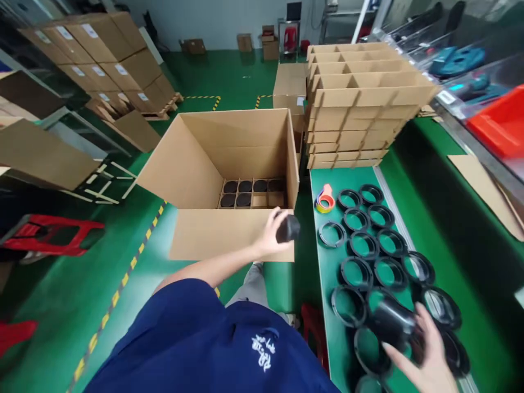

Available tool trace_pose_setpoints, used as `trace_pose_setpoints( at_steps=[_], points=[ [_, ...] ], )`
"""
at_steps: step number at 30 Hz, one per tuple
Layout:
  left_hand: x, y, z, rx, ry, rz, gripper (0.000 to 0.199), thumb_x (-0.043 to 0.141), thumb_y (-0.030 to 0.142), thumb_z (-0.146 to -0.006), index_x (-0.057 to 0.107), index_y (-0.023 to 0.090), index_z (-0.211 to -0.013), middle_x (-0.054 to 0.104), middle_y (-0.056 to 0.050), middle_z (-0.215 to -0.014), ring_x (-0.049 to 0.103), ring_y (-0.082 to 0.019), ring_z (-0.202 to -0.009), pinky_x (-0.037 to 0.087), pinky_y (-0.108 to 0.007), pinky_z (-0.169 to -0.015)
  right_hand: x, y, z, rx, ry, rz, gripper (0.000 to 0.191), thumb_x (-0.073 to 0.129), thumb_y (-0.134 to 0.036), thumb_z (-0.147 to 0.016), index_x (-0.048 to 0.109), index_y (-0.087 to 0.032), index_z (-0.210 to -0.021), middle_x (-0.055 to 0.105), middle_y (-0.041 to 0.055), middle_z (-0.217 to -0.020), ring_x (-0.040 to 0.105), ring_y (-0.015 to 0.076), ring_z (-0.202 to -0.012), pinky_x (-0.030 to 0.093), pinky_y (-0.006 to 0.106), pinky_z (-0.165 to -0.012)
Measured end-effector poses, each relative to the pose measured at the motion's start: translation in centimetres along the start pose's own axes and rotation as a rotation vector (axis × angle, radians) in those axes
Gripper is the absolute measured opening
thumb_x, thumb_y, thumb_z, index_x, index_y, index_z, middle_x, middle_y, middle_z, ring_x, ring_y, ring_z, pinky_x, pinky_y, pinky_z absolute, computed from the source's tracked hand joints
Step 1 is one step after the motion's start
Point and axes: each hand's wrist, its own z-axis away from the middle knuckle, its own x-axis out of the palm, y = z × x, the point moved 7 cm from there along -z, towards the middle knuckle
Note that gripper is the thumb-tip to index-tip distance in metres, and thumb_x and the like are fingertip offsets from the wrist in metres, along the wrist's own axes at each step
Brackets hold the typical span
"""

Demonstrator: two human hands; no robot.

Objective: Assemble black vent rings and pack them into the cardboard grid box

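My left hand (270, 234) is closed round a black cylindrical part (289, 228), above the front flap of an open cardboard box (229, 232). Inside the box, a cardboard divider (258, 201) makes square cells, several with round black parts (244, 186) in them. At the lower right, my right hand (429, 355) grips another black cylinder (393, 319), tilted and smeared by motion. It is over several black rings (354, 273) that lie in rows on a narrow green table (327, 262).
Stacked cardboard dividers (352, 120) stand at the table's far end, near a roll of tape (325, 202). Sealed cartons (110, 54) sit on a pallet at the back left. A red stool (315, 333) is beside my legs. A red bin (501, 120) is at the right.
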Motion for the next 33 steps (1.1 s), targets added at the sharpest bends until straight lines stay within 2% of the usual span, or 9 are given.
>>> trace_pose_setpoints(
  at_steps=[5, 8, 10, 14, 18, 22, 25, 28, 33],
  points=[
    [-9.9, -17.6, -7.9, -0.451, 0.065, -0.153, 0.109, 0.085, 0.037, -0.071, 0.028, 0.024, -0.163, 0.018, -0.019, -0.166, 0.025, -0.039, -0.156, 0.027, -0.055, -0.128, 14.3, -22.7, -11.0, -0.288, -0.305, -0.148, 0.117, 0.081, -0.045, -0.065, 0.014, -0.059, -0.161, 0.033, 0.0017, -0.167, 0.035, 0.0349, -0.153, 0.043, 0.057, -0.119],
    [-10.2, -27.1, -13.0, -0.557, -0.144, -0.301, 0.111, 0.086, 0.036, -0.069, 0.028, 0.028, -0.163, 0.017, -0.020, -0.168, 0.022, -0.045, -0.155, 0.030, -0.064, -0.123, 23.6, -33.2, -21.1, -0.354, -0.330, -0.037, 0.121, 0.080, -0.042, -0.065, 0.011, -0.047, -0.165, 0.028, 0.0061, -0.167, 0.032, 0.0409, -0.154, 0.039, 0.065, -0.121],
    [-8.8, -32.5, -15.1, -0.577, -0.283, -0.395, 0.110, 0.086, 0.035, -0.069, 0.029, 0.030, -0.163, 0.016, -0.020, -0.170, 0.019, -0.049, -0.155, 0.030, -0.069, -0.120, 30.0, -36.0, -29.4, -0.258, -0.276, 0.102, 0.118, 0.079, -0.041, -0.068, 0.014, -0.037, -0.166, 0.024, 0.0136, -0.165, 0.037, 0.0463, -0.148, 0.042, 0.065, -0.115],
    [-4.2, -40.5, -16.4, -0.598, -0.474, -0.474, 0.111, 0.086, 0.035, -0.068, 0.030, 0.029, -0.164, 0.014, -0.022, -0.171, 0.017, -0.052, -0.154, 0.029, -0.072, -0.117, 42.4, -32.8, -43.8, 0.035, -0.296, 0.472, 0.118, 0.085, -0.030, -0.067, 0.019, -0.031, -0.164, 0.021, 0.0210, -0.162, 0.038, 0.0465, -0.144, 0.039, 0.059, -0.113],
    [1.0, -45.2, -16.6, -0.532, -0.585, -0.443, 0.112, 0.086, 0.034, -0.069, 0.027, 0.030, -0.165, 0.008, -0.020, -0.174, 0.012, -0.052, -0.156, 0.024, -0.073, -0.119, 51.0, -26.1, -50.6, 0.135, -0.409, 0.663, 0.120, 0.089, -0.033, -0.067, 0.018, -0.035, -0.164, 0.017, 0.0201, -0.165, 0.033, 0.0456, -0.147, 0.029, 0.061, -0.117],
    [4.9, -48.0, -16.6, -0.455, -0.620, -0.415, 0.112, 0.086, 0.031, -0.071, 0.026, 0.030, -0.166, 0.006, -0.020, -0.174, 0.007, -0.052, -0.158, 0.020, -0.074, -0.120, 55.7, -21.4, -52.5, 0.112, -0.450, 0.723, 0.123, 0.089, -0.042, -0.071, 0.012, -0.033, -0.167, 0.010, 0.0222, -0.168, 0.027, 0.0464, -0.151, 0.020, 0.061, -0.122],
    [6.9, -49.4, -16.0, -0.404, -0.576, -0.385, 0.099, 0.079, 0.029, -0.081, 0.028, 0.027, -0.165, 0.005, -0.020, -0.175, 0.004, -0.046, -0.160, 0.010, -0.074, -0.123, 58.1, -19.1, -52.4, 0.032, -0.470, 0.720, 0.102, 0.071, -0.052, -0.089, 0.013, -0.025, -0.169, 0.000, 0.0215, -0.173, 0.011, 0.0427, -0.158, 0.016, 0.056, -0.125],
    [8.0, -50.4, -14.8, -0.345, -0.496, -0.312, 0.076, 0.063, 0.031, -0.094, 0.032, 0.023, -0.164, 0.010, -0.018, -0.174, 0.005, -0.037, -0.162, 0.002, -0.069, -0.127, 59.7, -17.1, -51.6, -0.050, -0.469, 0.689, 0.077, 0.045, -0.046, -0.104, 0.015, -0.016, -0.169, -0.001, 0.0197, -0.174, 0.003, 0.0357, -0.161, 0.014, 0.054, -0.127],
    [8.4, -51.9, -12.6, -0.287, -0.442, -0.274, 0.068, 0.057, 0.039, -0.098, 0.038, 0.022, -0.162, 0.015, -0.017, -0.174, 0.006, -0.035, -0.162, 0.003, -0.064, -0.129, 60.6, -15.3, -51.0, -0.122, -0.427, 0.656, 0.074, 0.042, -0.044, -0.106, 0.018, -0.013, -0.168, 0.003, 0.0194, -0.175, 0.000, 0.0333, -0.162, 0.012, 0.055, -0.128]
  ],
)
